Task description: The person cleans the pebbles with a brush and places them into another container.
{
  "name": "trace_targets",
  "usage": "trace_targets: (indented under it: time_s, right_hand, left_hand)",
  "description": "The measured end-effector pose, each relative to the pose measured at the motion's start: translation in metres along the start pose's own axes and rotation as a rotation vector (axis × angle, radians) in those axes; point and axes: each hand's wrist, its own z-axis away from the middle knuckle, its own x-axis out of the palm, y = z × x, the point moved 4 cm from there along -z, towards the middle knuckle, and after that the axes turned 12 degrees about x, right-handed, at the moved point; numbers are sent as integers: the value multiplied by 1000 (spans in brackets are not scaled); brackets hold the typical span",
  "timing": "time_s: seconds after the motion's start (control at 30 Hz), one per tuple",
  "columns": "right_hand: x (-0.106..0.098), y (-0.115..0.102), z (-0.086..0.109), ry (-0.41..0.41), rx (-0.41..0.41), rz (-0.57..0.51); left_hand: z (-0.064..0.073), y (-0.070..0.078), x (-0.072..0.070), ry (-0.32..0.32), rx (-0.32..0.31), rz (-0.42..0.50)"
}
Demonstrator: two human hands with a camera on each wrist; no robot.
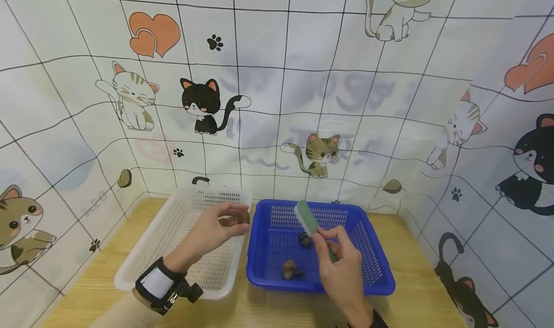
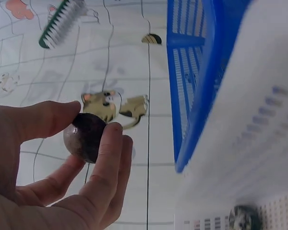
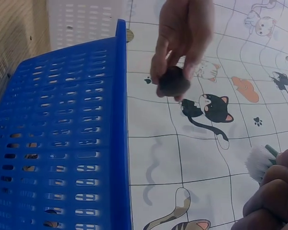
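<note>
A dark, rounded, stone-like piece (image 2: 85, 137) is held up in the left hand (image 1: 214, 229), above the right side of the white basket (image 1: 140, 248). The hand's thumb and fingertips pinch it from opposite sides, the fingers curved and parted by just its width. Its surface is smooth, purplish brown to near black, with a small glint and a greyer patch on one side.

The right hand (image 1: 344, 270) grips a pale green brush (image 1: 308, 218) by the handle, thumb against fingers; its white bristles face left, toward the other hand. The two hands are apart, and the bristles do not touch the piece. The brush is over the blue basket (image 1: 303, 285), in which lie a brown lump (image 1: 288, 269), with a smaller dark bit by it, and a dark lump (image 1: 305, 240) farther back. A speckled dark lump (image 2: 245, 218) shows in the white basket. Both baskets stand side by side on the wooden bench (image 1: 417, 265), before a cat-patterned sheet (image 1: 264, 92).
</note>
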Motion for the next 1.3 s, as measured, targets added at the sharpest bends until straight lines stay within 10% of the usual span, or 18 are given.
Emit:
trace_targets:
  time_s: [0.6, 1.3]
  right_hand:
    - [-11, -8, -3, 65, -35, -32]
    - [-22, -6, -6, 69, 95, -66]
  left_hand:
    - [-26, -51, -20, -245, -206, -161]
    - [-34, -89, 12, -492, -340, -444]
